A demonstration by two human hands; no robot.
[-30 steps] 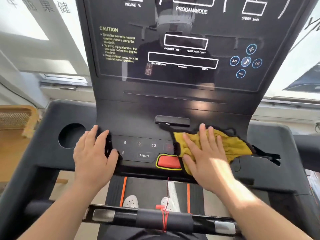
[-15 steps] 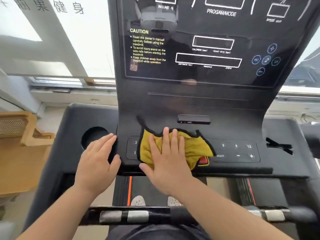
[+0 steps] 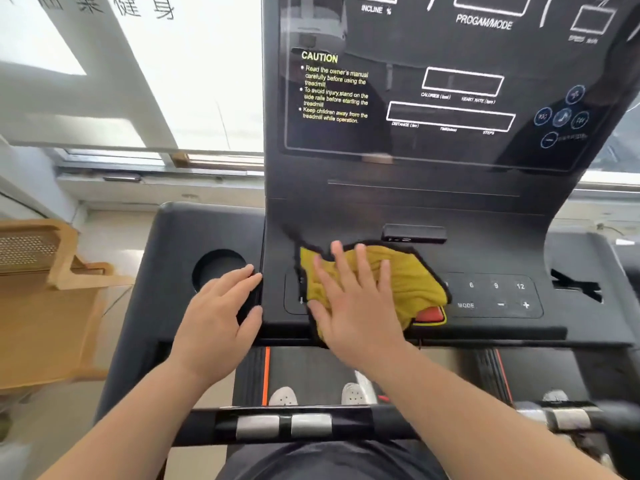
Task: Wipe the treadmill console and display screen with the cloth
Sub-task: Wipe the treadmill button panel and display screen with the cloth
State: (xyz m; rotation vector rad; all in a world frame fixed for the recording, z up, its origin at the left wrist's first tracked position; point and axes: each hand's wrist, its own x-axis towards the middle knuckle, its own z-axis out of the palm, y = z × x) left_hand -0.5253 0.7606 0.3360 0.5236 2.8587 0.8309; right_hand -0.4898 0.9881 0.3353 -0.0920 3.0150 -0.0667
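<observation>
Since the earlier frame, right hand [image 3: 356, 306] carried cloth [image 3: 412, 275] leftward across console [image 3: 485, 247], fingers spread flat. Left hand [image 3: 218, 320] braces, open. Next: display screen [image 3: 450, 81].

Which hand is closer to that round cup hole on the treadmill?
Left. The left hand rests flat beside the cup hole, fingertips at its edge. The right hand presses the cloth on the console, farther right.

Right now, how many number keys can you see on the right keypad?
3: key 6, key 9, key 12, in a row above MODE. The yellow cloth may hide another at the left.
</observation>
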